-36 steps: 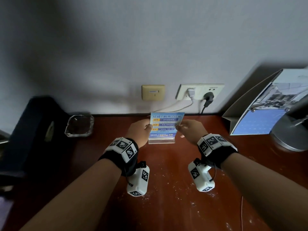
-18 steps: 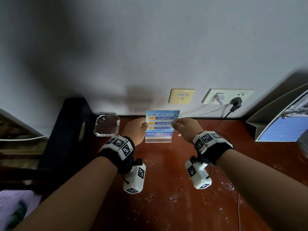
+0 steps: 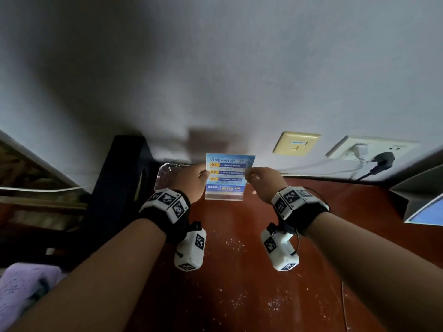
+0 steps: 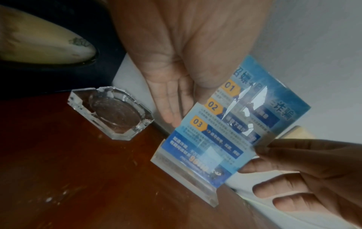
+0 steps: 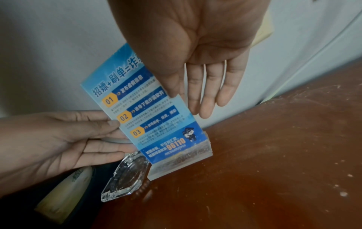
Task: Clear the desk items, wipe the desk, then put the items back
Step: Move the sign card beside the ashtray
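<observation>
Your left hand [image 3: 191, 178] and right hand [image 3: 266, 183] pinch the acrylic sign [image 3: 229, 178] by its edges, guessing to keep it upright.

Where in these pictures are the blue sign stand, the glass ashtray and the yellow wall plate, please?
blue sign stand [image 3: 227, 176], head view, middle of its printed face.
glass ashtray [image 4: 111, 112], left wrist view, middle of its round bowl.
yellow wall plate [image 3: 296, 147], head view, centre of its front.
</observation>
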